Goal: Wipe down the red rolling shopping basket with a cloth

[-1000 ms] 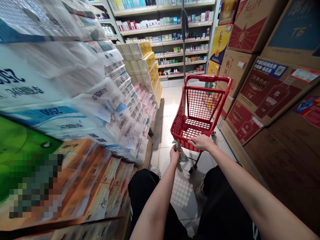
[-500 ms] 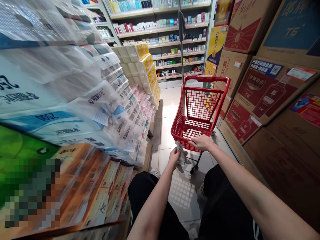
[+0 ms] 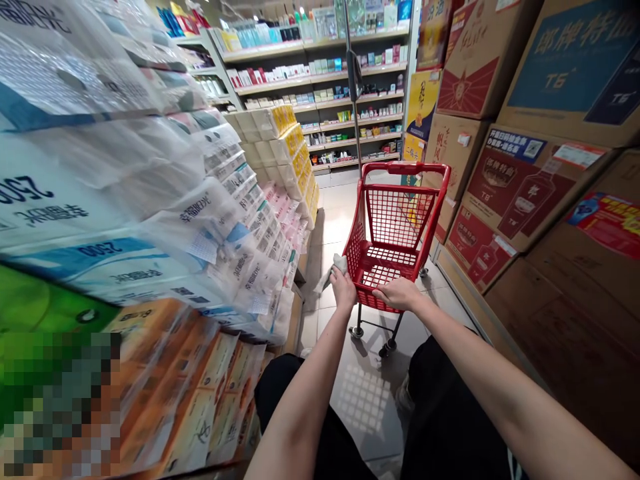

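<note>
A small red shopping cart [image 3: 400, 223] stands in the aisle in front of me, its mesh basket empty. My right hand [image 3: 397, 293] is closed over the near rim of the basket. My left hand [image 3: 343, 288] is closed on a grey-white cloth [image 3: 334, 270] and presses it against the cart's left side, by the near corner. My legs in black trousers show below my arms.
Stacked tissue and paper-roll packs [image 3: 150, 200] crowd the left side of the aisle. Cardboard boxes [image 3: 530, 173] are piled high along the right. Shelves of small goods [image 3: 325, 100] close the far end. Tiled floor [image 3: 365, 393] runs between.
My left hand has risen with the cloth from under the cart's near rim to its left side. The cart has shifted slightly farther from me.
</note>
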`<state>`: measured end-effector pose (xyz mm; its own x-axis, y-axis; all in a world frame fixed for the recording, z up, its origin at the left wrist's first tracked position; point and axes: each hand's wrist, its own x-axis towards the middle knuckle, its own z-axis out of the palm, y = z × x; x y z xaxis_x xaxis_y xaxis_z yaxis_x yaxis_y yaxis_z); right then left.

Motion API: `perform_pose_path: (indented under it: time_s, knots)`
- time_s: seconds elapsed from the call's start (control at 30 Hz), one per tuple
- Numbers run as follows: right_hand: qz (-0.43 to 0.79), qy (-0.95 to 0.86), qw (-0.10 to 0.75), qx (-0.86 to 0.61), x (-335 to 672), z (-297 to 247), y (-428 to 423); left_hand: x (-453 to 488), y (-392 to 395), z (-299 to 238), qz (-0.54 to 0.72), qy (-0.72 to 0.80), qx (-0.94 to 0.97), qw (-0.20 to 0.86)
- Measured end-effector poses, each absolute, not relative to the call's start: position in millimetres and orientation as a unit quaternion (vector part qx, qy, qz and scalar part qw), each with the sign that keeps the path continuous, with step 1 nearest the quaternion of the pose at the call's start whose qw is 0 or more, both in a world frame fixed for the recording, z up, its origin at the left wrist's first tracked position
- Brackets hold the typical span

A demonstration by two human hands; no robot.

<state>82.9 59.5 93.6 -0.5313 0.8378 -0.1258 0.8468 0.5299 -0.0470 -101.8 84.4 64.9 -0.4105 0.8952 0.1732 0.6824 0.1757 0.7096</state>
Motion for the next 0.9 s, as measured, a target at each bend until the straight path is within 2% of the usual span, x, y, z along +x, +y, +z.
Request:
perform_pose_path:
  time_s: [0.13, 0.37, 0.73, 0.9]
  knots:
    - [-0.041, 0.881, 0.036, 0.471, 84, 90, 60, -106, 107, 76, 0.28, 0.764, 0.576, 0.082]
    - [-0.05, 0.886, 0.033, 0.46, 99, 89, 66, -96, 96, 68, 0.232, 0.774, 0.589, -0.007]
    - [-0.054, 0.886, 0.082, 0.453, 143, 92, 73, -65, 78, 81, 0.143, 0.795, 0.588, 0.044]
    - [-0.072, 0.852, 0.096, 0.51, 149, 94, 69, -50, 71, 82, 0.113, 0.815, 0.56, 0.095]
